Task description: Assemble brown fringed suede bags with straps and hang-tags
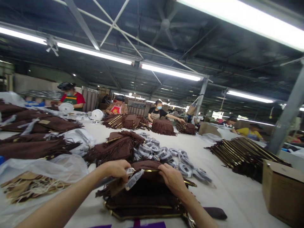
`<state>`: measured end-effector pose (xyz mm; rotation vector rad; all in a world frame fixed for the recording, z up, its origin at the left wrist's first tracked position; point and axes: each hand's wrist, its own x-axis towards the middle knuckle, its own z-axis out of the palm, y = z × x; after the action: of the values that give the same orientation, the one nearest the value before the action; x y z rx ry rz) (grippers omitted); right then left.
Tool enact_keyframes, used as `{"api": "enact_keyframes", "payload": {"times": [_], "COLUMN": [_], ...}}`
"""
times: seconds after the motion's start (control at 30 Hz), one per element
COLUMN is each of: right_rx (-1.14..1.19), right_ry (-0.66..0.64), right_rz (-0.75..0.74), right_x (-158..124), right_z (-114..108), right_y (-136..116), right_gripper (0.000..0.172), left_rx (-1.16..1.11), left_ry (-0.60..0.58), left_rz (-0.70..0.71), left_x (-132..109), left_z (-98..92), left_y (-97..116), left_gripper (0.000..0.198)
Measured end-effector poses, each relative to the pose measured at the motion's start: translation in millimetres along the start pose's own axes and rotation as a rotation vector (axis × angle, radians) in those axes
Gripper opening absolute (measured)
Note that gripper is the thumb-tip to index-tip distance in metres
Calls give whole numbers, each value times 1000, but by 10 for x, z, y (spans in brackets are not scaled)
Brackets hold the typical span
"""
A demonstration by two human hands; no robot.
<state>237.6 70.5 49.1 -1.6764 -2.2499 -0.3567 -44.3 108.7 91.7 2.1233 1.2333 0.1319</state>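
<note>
A dark brown bag [144,201] with gold zips lies open on the white table in front of me. My right hand [171,179] grips the far edge of its opening, fingers closed over the brown fabric. At the left end of that edge, my left hand [119,170] is closed by a metal clasp and a plastic-wrapped piece [134,180]. Its fingers partly hide what they hold. A tan tag [116,187] hangs below my left hand. The bag's interior is dark.
Plastic-wrapped coiled straps [163,155] and fringed brown bags [116,147] lie just beyond. A plastic bag of tan tags [30,186] is at left. Stacked gold-zipped bags [244,155] and a cardboard box [283,191] stand at right. Several people work across the table.
</note>
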Motion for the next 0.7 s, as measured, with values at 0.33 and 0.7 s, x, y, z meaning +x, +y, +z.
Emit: {"api": "enact_keyframes", "payload": {"times": [0.33,0.7], "right_rx": [65,50], "right_ry": [131,213], "right_rz": [11,-48], "right_x": [113,375], "right_z": [-113,-892], "right_y": [89,164], "right_gripper": [19,25], "left_rx": [-89,359], "left_ry": [-8,247], "left_rz": [90,323], "left_x": [-21,-4], "left_z": [-288,-674], "left_y": [-14,1329], "left_gripper": [36,33]}}
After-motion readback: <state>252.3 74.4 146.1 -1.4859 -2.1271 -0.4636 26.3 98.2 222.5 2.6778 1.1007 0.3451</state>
